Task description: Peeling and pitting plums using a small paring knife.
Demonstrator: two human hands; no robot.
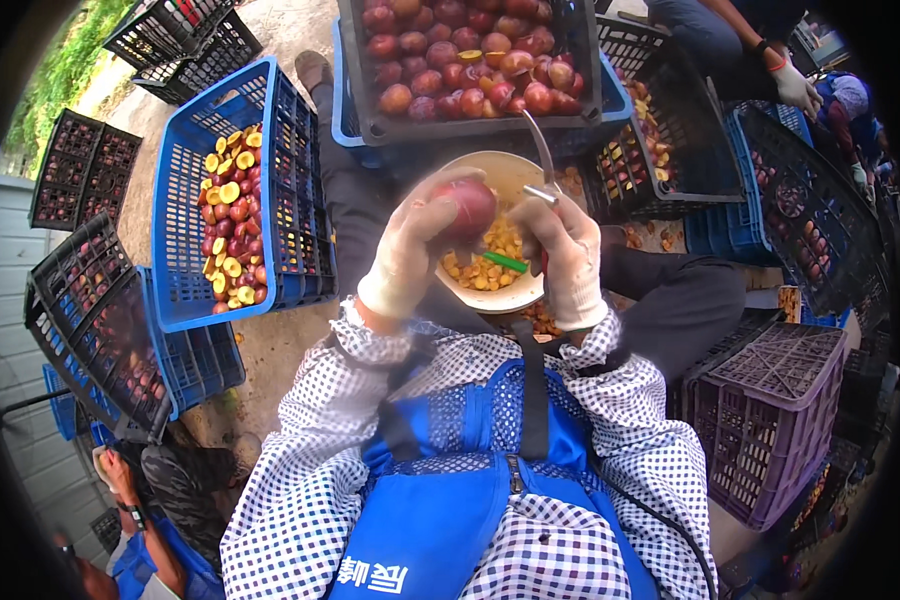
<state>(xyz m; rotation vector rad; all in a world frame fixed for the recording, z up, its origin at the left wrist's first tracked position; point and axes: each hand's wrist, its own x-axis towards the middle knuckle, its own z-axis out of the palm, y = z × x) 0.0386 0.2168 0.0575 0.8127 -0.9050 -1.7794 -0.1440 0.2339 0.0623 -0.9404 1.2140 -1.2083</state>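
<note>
1. The blue crate (176, 230), on the left, is piled with cut yellow-fleshed fruit; I'd say a knock from the dark-trousered leg (345, 215) beside it could send loose halves over the near side.
2. The black crate (480, 129) at the far side looks propped on another crate and is heaped with whole plums; a bump could roll the top ones toward the bowl.
3. The pale bowl (503, 172) sits near, below the hands, with chopped yellow pieces (478, 275) in it. I can't tell what supports it; if that's only the legs, a shifted knee might tip it.
4. The left hand (410, 245), gloved, has its grip wrapped round a red plum (467, 208), held above the bowl's left side. Juice on the glove could let it slip.
5. The right hand (567, 250), also gloved, has its grip closed on a curved metal tool (539, 145), tip pointing far. A careless swing could nick the other glove.
6. The green strip (506, 261) among the pieces might get buried, being small.
</note>
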